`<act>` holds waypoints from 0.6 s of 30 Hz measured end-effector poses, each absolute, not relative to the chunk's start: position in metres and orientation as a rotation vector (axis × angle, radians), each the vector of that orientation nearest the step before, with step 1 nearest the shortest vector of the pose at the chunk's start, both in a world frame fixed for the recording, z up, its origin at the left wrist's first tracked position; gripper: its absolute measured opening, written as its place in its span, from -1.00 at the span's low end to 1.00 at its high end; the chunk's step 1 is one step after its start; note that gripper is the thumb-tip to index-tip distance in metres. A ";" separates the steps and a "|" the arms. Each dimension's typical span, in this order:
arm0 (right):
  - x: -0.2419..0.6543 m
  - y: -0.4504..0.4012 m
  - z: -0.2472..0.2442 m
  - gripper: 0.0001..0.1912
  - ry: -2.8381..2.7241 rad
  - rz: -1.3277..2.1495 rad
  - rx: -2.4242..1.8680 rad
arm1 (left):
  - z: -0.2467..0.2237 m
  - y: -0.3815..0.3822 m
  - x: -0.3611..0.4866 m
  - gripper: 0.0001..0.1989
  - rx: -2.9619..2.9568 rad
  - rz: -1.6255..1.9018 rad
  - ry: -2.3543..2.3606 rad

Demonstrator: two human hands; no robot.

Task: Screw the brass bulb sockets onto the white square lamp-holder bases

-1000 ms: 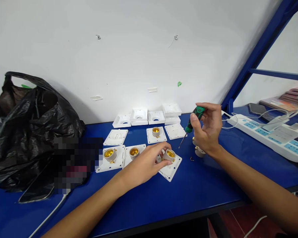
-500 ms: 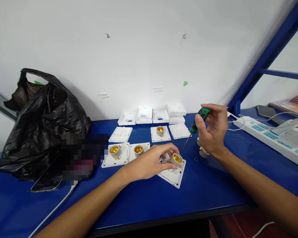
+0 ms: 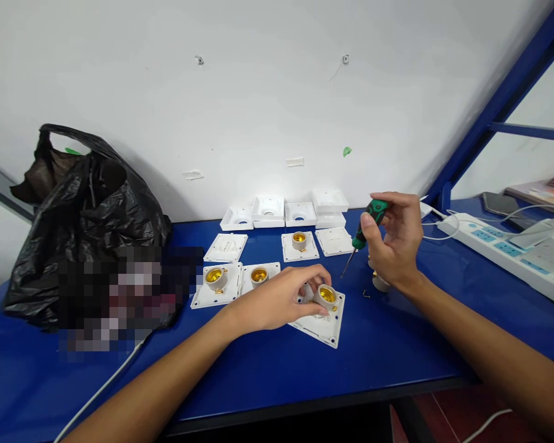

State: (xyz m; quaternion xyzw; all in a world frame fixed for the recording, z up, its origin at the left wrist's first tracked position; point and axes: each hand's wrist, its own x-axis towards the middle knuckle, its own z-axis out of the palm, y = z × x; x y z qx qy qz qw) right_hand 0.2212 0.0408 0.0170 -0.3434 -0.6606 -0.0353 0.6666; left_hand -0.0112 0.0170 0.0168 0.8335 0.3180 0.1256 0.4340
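Note:
My left hand (image 3: 286,295) grips a round lamp socket (image 3: 327,297) with a brass-coloured inside, thumb and fingers on either side of it. The socket sits on a white square base plate (image 3: 323,329) lying askew on the table. My right hand (image 3: 397,237) is closed around the green and black handle of a screwdriver (image 3: 372,221). Its shaft slants down to the left, the tip above the table and apart from the socket. Small screws (image 3: 366,294) lie below the right hand. Another lamp socket (image 3: 380,283) is partly hidden behind that hand.
White plates with sockets (image 3: 224,289) lie to the left, another (image 3: 299,246) farther back. White square covers (image 3: 300,214) line the wall. A black plastic bag (image 3: 92,215) stands at left, a power strip (image 3: 512,246) with cables at right. The blue table (image 3: 268,375) ends at the front.
The view has shifted slightly. The left hand still holds the socket, and its plate has turned a little. The screwdriver stays in the right hand, nearly unmoved.

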 end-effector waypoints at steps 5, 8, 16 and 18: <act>0.222 0.041 0.017 -0.73 -1.491 -0.078 -0.762 | 0.023 0.022 -0.015 -0.68 2.021 0.221 0.771; 0.221 0.041 0.017 -0.73 -1.492 -0.073 -0.755 | 0.027 0.023 -0.017 -0.67 2.030 0.182 0.771; 0.220 0.041 0.016 -0.74 -1.494 -0.036 -0.752 | 0.028 0.021 -0.020 -0.52 2.104 0.140 0.756; 0.220 0.041 0.016 -0.74 -1.496 -0.043 -0.745 | 0.026 0.021 -0.020 -0.46 2.126 0.149 0.742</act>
